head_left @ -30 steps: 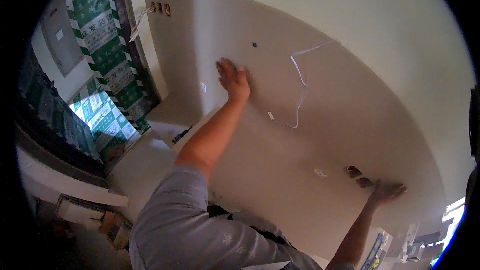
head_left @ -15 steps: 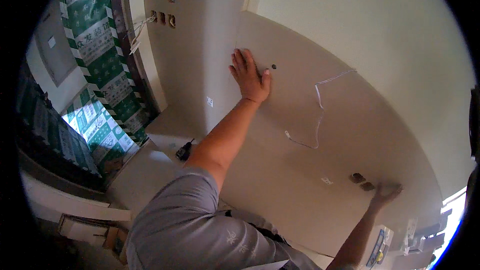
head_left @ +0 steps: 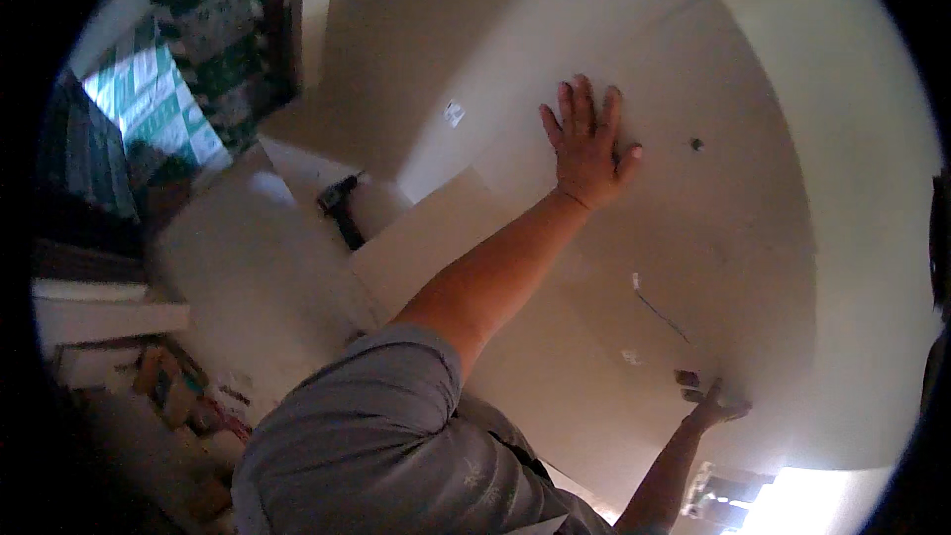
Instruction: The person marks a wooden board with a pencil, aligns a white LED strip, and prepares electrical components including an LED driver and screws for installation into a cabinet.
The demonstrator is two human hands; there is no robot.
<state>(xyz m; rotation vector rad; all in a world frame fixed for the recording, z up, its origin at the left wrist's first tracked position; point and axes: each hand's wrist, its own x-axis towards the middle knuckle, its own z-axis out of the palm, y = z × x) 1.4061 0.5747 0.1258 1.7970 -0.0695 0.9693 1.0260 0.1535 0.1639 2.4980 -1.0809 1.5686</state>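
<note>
My left hand (head_left: 591,154) lies flat against a large beige-brown wall panel (head_left: 684,228), fingers spread and holding nothing. A small dark round hole (head_left: 696,145) is in the panel to the right of that hand. Lower right, my right hand (head_left: 717,410) rests against the same panel with its fingers apart. Two dark cut-out openings (head_left: 686,377) sit just beside it. Between the hands, a thin cable (head_left: 662,314) with a pale end hangs over the panel.
A power drill (head_left: 342,210) lies on a pale surface at left. Green-and-white protective sheeting (head_left: 213,25) covers the doorway area. Boxes and clutter (head_left: 173,386) are at the lower left. A cream wall band (head_left: 852,188) curves along the right; bright light (head_left: 792,500) comes from below it.
The view has turned, so the drill and more of the pale surface show. My left hand is farther from the round hole than before. Both hands remain on the panel.
</note>
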